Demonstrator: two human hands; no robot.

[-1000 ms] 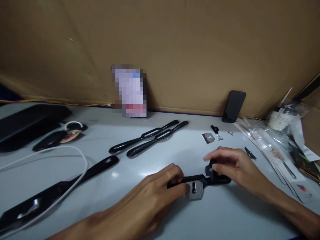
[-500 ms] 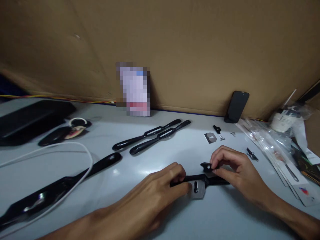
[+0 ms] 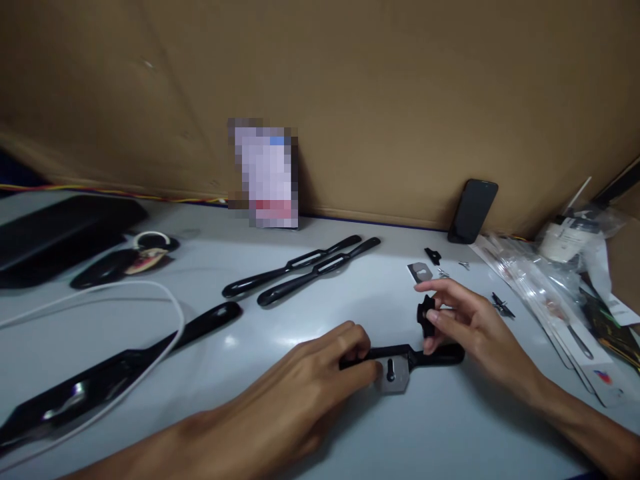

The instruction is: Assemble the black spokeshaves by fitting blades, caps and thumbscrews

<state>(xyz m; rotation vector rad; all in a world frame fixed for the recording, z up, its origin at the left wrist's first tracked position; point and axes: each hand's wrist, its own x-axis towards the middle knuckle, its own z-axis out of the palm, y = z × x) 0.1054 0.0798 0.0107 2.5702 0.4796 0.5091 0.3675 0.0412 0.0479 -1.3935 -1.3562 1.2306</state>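
Observation:
A black two-handled tool [image 3: 440, 357] lies on the pale table [image 3: 310, 313] in front of me, with a grey metal blade plate [image 3: 394, 375] at its middle. My left hand [image 3: 320, 370] presses down on the tool's left handle, fingers curled over it. My right hand [image 3: 463, 320] pinches a small black clamp piece [image 3: 425, 315] between thumb and fingers, held just above the tool's right half.
Two more black tools [image 3: 300, 270] lie side by side further back, a larger one [image 3: 115, 377] at the left under a white cable [image 3: 125, 293]. A loose blade [image 3: 419, 271], small screws, a phone [image 3: 473, 210] against the cardboard wall and plastic bags [image 3: 545, 287] are at the right.
My right hand has lifted the small black piece off the tool and turned it upright. The left hand has stayed on the left handle.

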